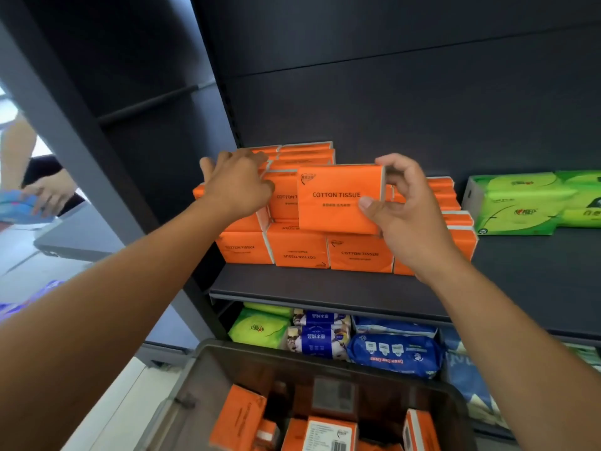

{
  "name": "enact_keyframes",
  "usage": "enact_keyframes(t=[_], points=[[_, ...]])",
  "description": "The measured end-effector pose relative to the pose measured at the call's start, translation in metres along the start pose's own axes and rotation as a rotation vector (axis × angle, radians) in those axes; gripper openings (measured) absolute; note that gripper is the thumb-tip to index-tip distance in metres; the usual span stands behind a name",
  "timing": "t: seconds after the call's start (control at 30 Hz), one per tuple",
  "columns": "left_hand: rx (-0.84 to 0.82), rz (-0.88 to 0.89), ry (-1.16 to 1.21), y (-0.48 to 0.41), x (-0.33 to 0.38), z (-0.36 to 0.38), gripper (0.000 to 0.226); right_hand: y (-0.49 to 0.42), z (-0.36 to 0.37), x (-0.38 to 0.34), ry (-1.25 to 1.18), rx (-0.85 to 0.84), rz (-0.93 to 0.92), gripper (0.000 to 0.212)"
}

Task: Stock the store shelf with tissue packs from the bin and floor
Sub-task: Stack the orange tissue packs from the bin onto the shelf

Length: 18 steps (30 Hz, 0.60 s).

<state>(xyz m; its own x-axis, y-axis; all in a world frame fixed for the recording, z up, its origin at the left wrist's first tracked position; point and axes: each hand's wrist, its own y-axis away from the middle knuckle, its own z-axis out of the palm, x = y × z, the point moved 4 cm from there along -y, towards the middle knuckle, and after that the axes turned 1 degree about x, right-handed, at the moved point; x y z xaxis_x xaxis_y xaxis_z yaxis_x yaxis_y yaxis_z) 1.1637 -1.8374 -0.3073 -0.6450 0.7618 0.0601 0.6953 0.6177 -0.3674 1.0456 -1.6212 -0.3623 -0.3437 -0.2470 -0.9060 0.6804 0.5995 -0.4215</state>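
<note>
My right hand (408, 209) pinches the right end of an orange "COTTON TISSUE" pack (338, 198), held upright in front of the stack. Several more orange packs (299, 245) are stacked in rows on the dark shelf (325, 288). My left hand (239, 182) rests with spread fingers on the upper left packs of that stack. Below me a grey bin (247, 359) holds several more orange packs (240, 418).
Green tissue packs (527, 203) lie at the right of the same shelf. The lower shelf carries green, white-and-blue and blue packs (393, 353). A dark upright post (65, 125) stands at left. Beyond it another person's hand (48, 190) holds a blue pack.
</note>
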Motion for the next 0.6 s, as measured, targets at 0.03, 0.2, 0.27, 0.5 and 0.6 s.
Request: enact_keyframes(t=[0.03, 0.2, 0.27, 0.5, 0.6], points=[[0.033, -0.01, 0.025, 0.004, -0.003, -0.001, 0.039, -0.003, 0.006, 0.001, 0.008, -0.008, -0.012, 0.053], [0.18, -0.026, 0.059, 0.027, -0.02, 0.003, 0.05, -0.013, 0.032, 0.013, 0.062, 0.019, -0.039, 0.051], [0.191, -0.02, 0.054, 0.033, -0.025, 0.01, 0.052, -0.015, 0.041, 0.021, 0.084, 0.034, -0.043, 0.05], [0.154, 0.026, 0.004, 0.039, -0.039, 0.029, 0.074, -0.017, 0.063, 0.044, 0.218, 0.03, -0.022, 0.045], [0.149, 0.075, 0.038, 0.038, -0.042, 0.032, 0.076, -0.016, 0.073, 0.049, 0.298, 0.033, -0.048, 0.044]])
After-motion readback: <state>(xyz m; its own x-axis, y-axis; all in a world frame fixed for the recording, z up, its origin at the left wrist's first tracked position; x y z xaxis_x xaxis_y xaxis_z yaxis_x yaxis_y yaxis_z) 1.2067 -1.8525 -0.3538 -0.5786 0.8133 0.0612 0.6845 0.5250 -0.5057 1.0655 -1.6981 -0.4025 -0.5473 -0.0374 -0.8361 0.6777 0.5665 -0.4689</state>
